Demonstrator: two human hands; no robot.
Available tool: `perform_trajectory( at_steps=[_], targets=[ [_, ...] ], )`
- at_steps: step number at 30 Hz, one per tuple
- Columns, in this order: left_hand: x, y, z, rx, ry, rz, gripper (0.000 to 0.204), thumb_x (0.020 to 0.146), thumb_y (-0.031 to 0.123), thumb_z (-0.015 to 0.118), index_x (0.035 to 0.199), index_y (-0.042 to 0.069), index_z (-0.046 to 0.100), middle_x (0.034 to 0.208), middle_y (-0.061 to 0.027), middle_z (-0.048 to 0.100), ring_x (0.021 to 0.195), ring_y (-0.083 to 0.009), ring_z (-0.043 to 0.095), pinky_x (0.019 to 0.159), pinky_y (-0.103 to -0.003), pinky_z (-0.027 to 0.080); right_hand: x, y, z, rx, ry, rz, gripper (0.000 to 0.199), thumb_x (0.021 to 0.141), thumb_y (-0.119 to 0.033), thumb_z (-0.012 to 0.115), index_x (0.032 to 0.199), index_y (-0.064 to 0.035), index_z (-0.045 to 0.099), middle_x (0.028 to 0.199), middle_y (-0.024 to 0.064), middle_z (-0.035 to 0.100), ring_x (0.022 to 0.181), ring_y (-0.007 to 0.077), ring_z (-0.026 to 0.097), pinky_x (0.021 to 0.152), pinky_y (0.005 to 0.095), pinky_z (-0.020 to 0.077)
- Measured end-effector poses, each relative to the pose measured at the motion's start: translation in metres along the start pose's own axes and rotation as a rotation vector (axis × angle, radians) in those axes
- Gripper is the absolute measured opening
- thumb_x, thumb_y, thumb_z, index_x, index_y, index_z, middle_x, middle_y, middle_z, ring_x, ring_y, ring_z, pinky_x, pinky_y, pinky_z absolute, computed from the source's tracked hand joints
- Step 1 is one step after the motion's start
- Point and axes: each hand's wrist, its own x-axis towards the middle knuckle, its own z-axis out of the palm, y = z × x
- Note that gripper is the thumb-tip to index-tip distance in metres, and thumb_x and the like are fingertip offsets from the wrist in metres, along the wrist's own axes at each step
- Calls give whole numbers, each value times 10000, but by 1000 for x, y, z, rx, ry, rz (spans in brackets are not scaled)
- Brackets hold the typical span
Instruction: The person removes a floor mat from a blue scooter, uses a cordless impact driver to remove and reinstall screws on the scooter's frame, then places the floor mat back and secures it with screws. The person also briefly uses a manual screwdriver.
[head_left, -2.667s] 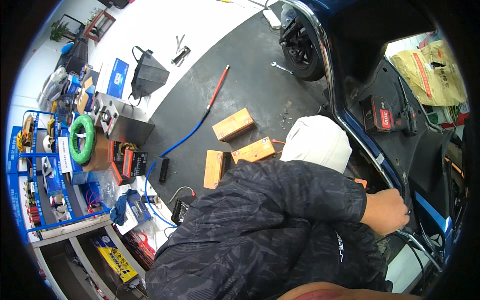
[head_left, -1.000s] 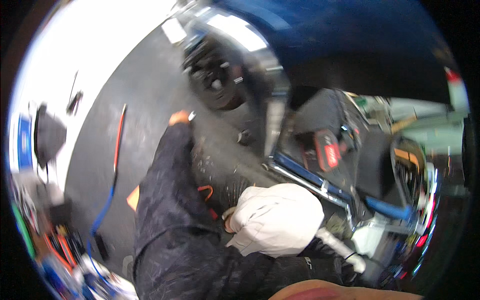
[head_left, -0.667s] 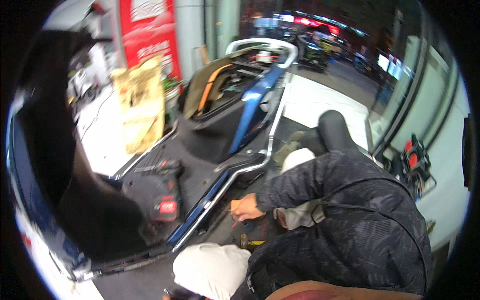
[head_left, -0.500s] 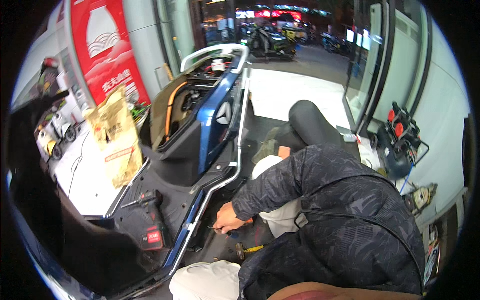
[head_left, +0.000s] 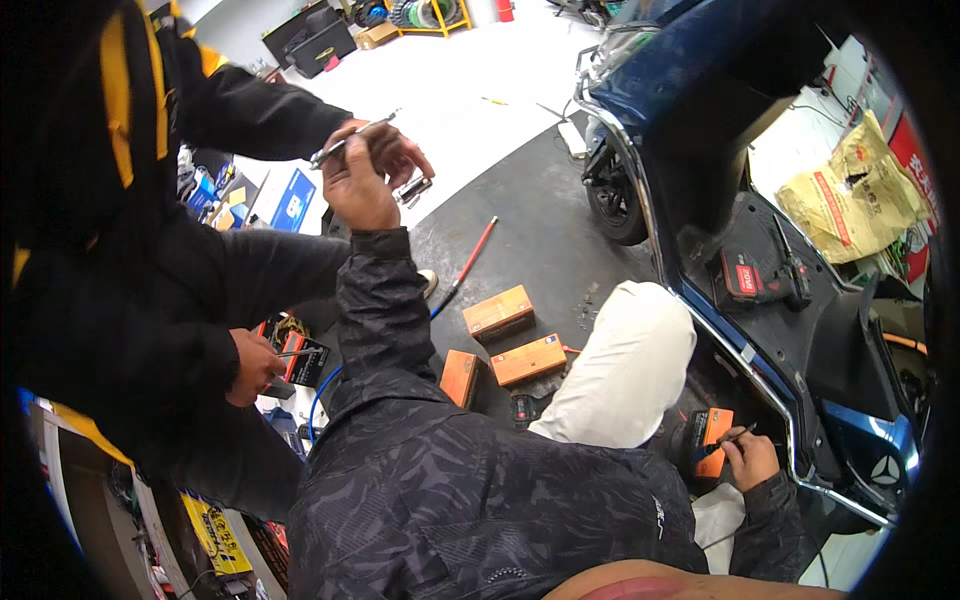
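Note:
My left hand (head_left: 362, 192) is raised at the upper left, its fingers closed round a slim silver metal tool (head_left: 372, 130). Right beside it is a co-worker's hand (head_left: 405, 158), with a small metal piece (head_left: 412, 189) just below. The co-worker's other hand (head_left: 255, 368) grips a second silver tool (head_left: 302, 352). At the lower right, my right hand (head_left: 752, 464) pinches a slim dark tool (head_left: 738, 434), its exact kind unclear, over an orange-topped battery (head_left: 716, 440) beside the scooter. Several more orange batteries (head_left: 500, 308) stand on the dark mat in front of me.
The blue scooter (head_left: 740, 355) with its chrome rail fills the right side. On its footboard lies a cordless drill (head_left: 745, 278). A red and black cable (head_left: 470, 262) stretches across the mat (head_left: 520, 215). Beyond the footboard is a yellow sack (head_left: 850, 195). The co-worker (head_left: 130, 300) stands close at left.
My view has swung left, so the scooter now lies at the right. My raised left hand and the co-worker have come into view. My right hand is still low beside the scooter.

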Motion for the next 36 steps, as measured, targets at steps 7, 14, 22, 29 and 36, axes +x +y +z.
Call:
perform_trajectory(
  at_steps=[7, 14, 22, 29, 36],
  targets=[
    [-7, 70, 4, 428, 63, 275, 257, 1058, 220, 594, 1070, -5, 717, 817, -81, 705, 653, -139, 644, 569, -235, 520, -8, 13, -6, -120, 87, -266, 191, 958, -219, 667, 1079, -87, 733, 874, 185, 728, 824, 390, 707, 766, 474, 560],
    [7, 88, -11, 177, 312, 270, 261, 1061, 207, 616, 1152, -37, 619, 728, -42, 506, 572, -128, 472, 518, -257, 417, -19, 3, -9, -13, -34, -105, 230, 972, -234, 643, 982, -25, 738, 920, 165, 746, 840, 350, 718, 779, 433, 568],
    [-113, -9, 37, 790, -398, 404, 278, 1013, 132, 558, 1181, -46, 688, 1002, -135, 719, 734, -204, 678, 707, -293, 559, -15, -4, -33, 314, 123, -4, 185, 980, -150, 629, 1083, -17, 705, 1002, 139, 754, 917, 303, 739, 850, 370, 564],
    [-313, 49, 274, -208, -1577, -200, 469, 892, 325, 789, 1198, -12, 676, 1100, -197, 659, 991, -382, 658, 862, -432, 525, 24, -30, -113, 666, 590, -99, 209, 1038, -143, 614, 1177, 11, 642, 960, 63, 718, 845, 109, 655, 780, 259, 534],
    [-353, -3, 380, -245, -1116, -770, 405, 982, 344, 726, 868, -36, 639, 668, -119, 625, 548, -186, 599, 506, -341, 475, 106, -3, -148, 430, 586, -75, 525, 1038, -293, 652, 1453, 3, 524, 1215, 83, 672, 1051, 145, 632, 922, 291, 519]
  ],
)
